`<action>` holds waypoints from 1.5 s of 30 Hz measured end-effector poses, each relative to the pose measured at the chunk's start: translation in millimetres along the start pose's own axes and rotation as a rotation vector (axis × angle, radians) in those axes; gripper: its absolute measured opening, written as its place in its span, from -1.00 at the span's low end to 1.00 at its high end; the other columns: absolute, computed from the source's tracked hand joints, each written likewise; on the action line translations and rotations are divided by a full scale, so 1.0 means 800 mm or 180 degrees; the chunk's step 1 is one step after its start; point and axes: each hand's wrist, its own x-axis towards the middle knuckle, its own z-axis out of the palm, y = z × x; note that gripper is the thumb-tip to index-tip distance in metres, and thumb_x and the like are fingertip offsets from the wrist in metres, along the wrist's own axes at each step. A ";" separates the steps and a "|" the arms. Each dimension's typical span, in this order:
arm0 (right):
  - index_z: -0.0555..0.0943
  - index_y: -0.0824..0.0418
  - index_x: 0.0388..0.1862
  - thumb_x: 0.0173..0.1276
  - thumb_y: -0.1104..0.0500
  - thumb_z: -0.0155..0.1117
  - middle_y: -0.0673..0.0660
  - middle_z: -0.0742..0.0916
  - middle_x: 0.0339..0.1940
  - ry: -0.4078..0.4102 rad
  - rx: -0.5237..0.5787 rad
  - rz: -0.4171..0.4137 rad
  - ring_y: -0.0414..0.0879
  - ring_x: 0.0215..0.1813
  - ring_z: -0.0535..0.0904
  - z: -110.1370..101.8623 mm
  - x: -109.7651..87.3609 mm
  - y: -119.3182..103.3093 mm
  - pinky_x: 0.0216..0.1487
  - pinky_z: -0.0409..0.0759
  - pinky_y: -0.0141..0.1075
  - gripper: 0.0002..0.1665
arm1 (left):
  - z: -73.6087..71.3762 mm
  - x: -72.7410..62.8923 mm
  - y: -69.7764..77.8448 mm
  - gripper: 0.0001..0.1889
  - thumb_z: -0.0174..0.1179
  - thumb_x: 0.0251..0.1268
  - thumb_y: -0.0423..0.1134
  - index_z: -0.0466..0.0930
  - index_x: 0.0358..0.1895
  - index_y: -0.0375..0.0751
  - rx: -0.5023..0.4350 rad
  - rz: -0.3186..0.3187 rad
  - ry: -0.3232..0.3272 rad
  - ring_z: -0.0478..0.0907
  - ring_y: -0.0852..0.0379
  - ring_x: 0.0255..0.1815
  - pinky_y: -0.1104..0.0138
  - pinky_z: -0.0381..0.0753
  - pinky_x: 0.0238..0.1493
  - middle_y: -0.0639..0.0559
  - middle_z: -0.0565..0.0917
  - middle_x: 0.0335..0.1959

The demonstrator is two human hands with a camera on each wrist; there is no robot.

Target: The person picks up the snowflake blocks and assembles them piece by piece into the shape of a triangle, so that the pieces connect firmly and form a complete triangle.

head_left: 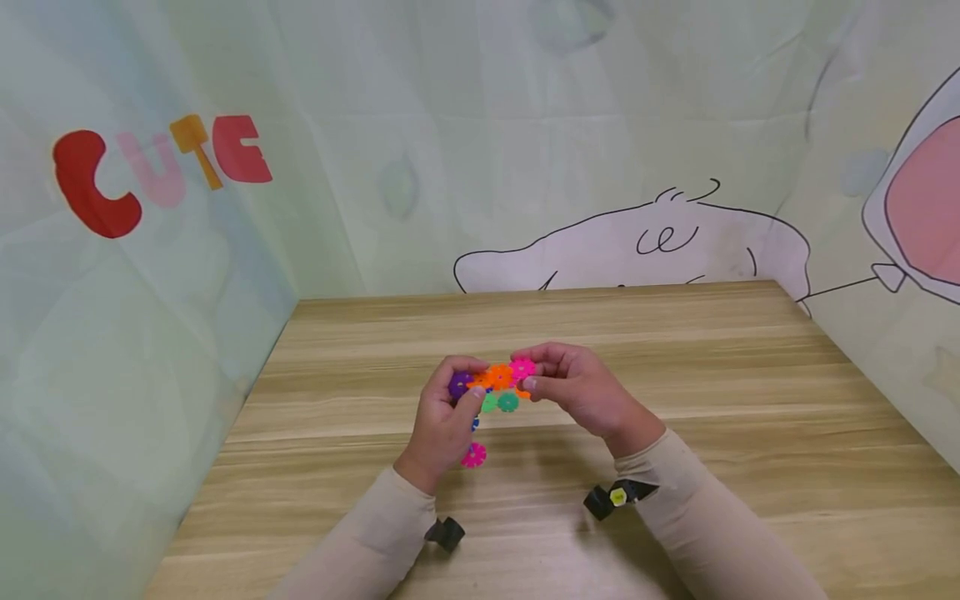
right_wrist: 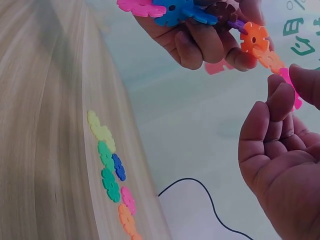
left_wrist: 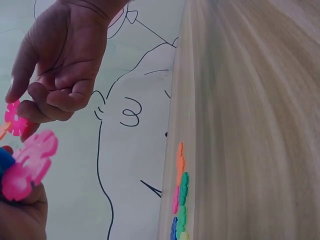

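Both hands hold a chain of plastic snowflake building discs above the table. My left hand (head_left: 442, 425) grips the middle of it, around the brown disc (right_wrist: 220, 15) and the purple disc (head_left: 459, 385). Blue discs (right_wrist: 171, 16) and a pink disc (head_left: 473, 455) hang from that hand's near side. Toward the right, two orange discs (right_wrist: 254, 38) run on to a pink end disc (head_left: 522, 369). My right hand (head_left: 585, 387) pinches this end disc between thumb and forefinger, its other fingers curled in toward the palm.
Loose discs lie on the wooden table (head_left: 675, 350) beyond the hands: yellow (right_wrist: 102, 132), green (right_wrist: 110, 185), blue (right_wrist: 119, 167), pink (right_wrist: 128, 200) and orange (right_wrist: 126, 216). A printed cloth backdrop (head_left: 390, 217) stands behind the table and along its sides.
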 end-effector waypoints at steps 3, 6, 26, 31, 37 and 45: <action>0.58 0.47 0.25 0.49 0.34 0.31 0.08 0.75 -0.20 0.0019 -0.0041 -0.0028 -0.03 -0.17 0.66 0.001 0.001 0.003 -0.04 0.71 -0.34 -0.60 | 0.000 0.000 0.000 -0.69 0.00 0.38 -0.56 0.50 0.14 -0.39 -0.0027 0.0010 -0.0014 0.42 0.19 -0.34 0.45 0.52 -0.32 -0.20 0.55 -0.01; 0.57 0.47 0.16 0.45 0.40 0.28 0.07 0.73 -0.22 -0.0018 0.0055 -0.0085 -0.09 -0.20 0.64 0.003 0.001 0.005 -0.10 0.70 -0.37 -0.66 | -0.001 0.000 -0.001 -0.68 0.00 0.39 -0.55 0.50 0.15 -0.37 -0.0047 -0.0019 -0.0064 0.43 0.19 -0.32 0.46 0.55 -0.27 -0.21 0.55 0.00; 0.54 0.17 -0.06 0.45 0.44 0.15 0.01 0.74 -0.19 -0.0086 0.0995 -0.0100 -0.16 -0.29 0.58 0.026 -0.001 0.009 -0.17 0.65 -0.41 -0.78 | -0.001 -0.001 -0.001 -0.73 0.00 0.34 -0.57 0.49 0.06 -0.45 -0.0094 0.0182 -0.0055 0.40 0.25 -0.38 0.47 0.55 -0.31 -0.21 0.56 -0.11; 0.53 0.18 0.10 0.46 0.40 0.18 0.04 0.72 -0.13 -0.0116 0.0666 -0.0044 -0.14 -0.23 0.59 0.020 0.001 0.009 -0.14 0.65 -0.38 -0.71 | 0.000 0.000 -0.004 -0.74 0.01 0.32 -0.57 0.51 0.04 -0.45 -0.0043 0.0166 0.0054 0.35 0.24 -0.47 0.46 0.48 -0.39 -0.20 0.55 -0.23; 0.43 0.20 0.34 0.42 0.40 0.10 0.07 0.62 -0.14 -0.0054 0.0481 0.0004 -0.11 -0.22 0.56 0.002 0.009 0.024 -0.14 0.61 -0.38 -0.49 | 0.000 -0.001 -0.003 -0.74 -0.02 0.38 -0.56 0.53 0.06 -0.40 -0.0012 0.0038 0.0127 0.23 0.24 -0.57 0.44 0.31 -0.54 0.01 0.38 -0.50; 0.57 0.31 0.31 0.47 0.20 0.27 0.14 0.66 -0.31 0.0501 -0.1151 0.0792 -0.05 -0.37 0.51 -0.020 0.024 0.061 -0.33 0.52 -0.30 -0.53 | -0.001 0.000 -0.001 -0.72 -0.03 0.41 -0.55 0.54 0.09 -0.36 0.0037 -0.0121 0.0174 0.29 0.20 -0.49 0.45 0.37 -0.49 -0.01 0.40 -0.45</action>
